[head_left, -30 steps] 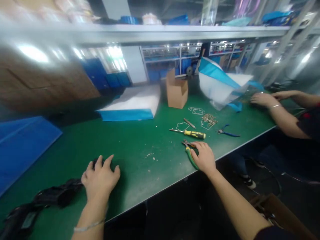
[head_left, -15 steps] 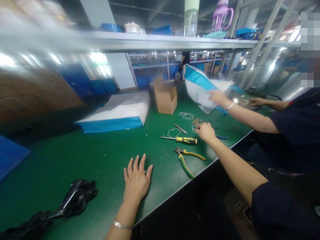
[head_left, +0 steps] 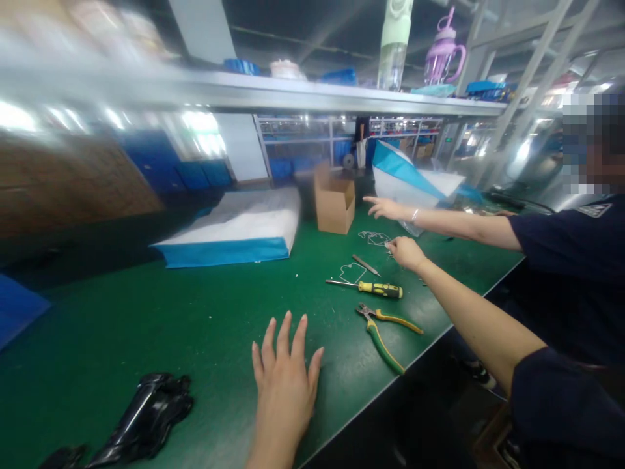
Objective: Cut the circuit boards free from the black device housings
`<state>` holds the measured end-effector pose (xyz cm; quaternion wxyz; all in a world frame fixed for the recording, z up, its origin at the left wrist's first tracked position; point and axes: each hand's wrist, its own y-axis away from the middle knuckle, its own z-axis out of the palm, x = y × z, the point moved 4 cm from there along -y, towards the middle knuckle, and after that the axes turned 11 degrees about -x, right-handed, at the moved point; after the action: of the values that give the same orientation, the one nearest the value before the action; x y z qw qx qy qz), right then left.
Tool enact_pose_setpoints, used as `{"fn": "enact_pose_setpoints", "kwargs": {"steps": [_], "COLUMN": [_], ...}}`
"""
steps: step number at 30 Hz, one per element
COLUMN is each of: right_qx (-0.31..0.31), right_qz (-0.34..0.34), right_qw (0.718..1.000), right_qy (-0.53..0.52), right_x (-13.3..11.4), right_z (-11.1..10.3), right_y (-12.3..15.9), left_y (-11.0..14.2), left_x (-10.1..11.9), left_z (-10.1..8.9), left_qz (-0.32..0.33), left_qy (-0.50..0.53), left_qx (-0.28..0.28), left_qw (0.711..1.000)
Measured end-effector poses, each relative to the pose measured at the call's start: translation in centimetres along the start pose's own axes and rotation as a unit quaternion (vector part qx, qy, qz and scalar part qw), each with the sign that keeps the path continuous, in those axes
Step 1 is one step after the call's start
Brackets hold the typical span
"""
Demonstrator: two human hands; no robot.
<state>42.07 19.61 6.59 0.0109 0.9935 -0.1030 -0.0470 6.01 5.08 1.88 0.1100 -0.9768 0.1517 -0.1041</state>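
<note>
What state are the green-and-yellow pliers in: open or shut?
Open: the pliers lie on the table with their handles spread wide apart.

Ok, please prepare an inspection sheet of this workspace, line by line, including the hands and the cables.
Surface: green table, small pale specks scattered.
Job's things: pliers lie with handles spread; screwdriver, slim tool and wire shapes lie beyond them.
Clutter: black plastic bag, white-and-blue package, open cardboard box.
Hands: left hand palm down, fingers spread, nothing visibly held; right hand at the wire shapes, fingers bent, grip too small to judge.
Cables: nothing seen for certain.
Surroundings: co-worker's hand stretched toward the cardboard box; shelf above with bottles; background partly blurred.
</note>
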Motion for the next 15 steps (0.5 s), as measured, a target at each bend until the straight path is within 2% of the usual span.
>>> {"fn": "enact_pose_setpoints", "kwargs": {"steps": [3, 6, 8, 11, 15], "right_qx": [-0.004, -0.047, -0.088, -0.139, -0.167], "right_qz": [-0.047, -0.08, -0.082, -0.081, -0.095], "right_qw": [0.999, 0.996, 0.993, 0.987, 0.981], "right_qy": [-0.004, -0.004, -0.002, 0.006, 0.028], "right_x": [-4.1, -8.6, -10.6, -12.1, -12.8], "right_z": [-0.6, 1.3, 3.1, 4.9, 4.9], "right_y": [0.2, 0.4, 0.4, 0.4, 0.5], "left_y": [1.0, 1.7, 2.0, 2.2, 2.4], "left_x": [1.4, 2.4, 2.8, 3.0, 3.2], "left_z": [-1.3, -1.4, -1.0, 0.0, 1.9], "left_qz": [0.023, 0.045, 0.059, 0.084, 0.11], "left_qy": [0.031, 0.043, 0.05, 0.048, 0.029], "left_qx": [0.034, 0.03, 0.021, 0.019, 0.058], "left_qw": [0.999, 0.998, 0.997, 0.995, 0.992]}}
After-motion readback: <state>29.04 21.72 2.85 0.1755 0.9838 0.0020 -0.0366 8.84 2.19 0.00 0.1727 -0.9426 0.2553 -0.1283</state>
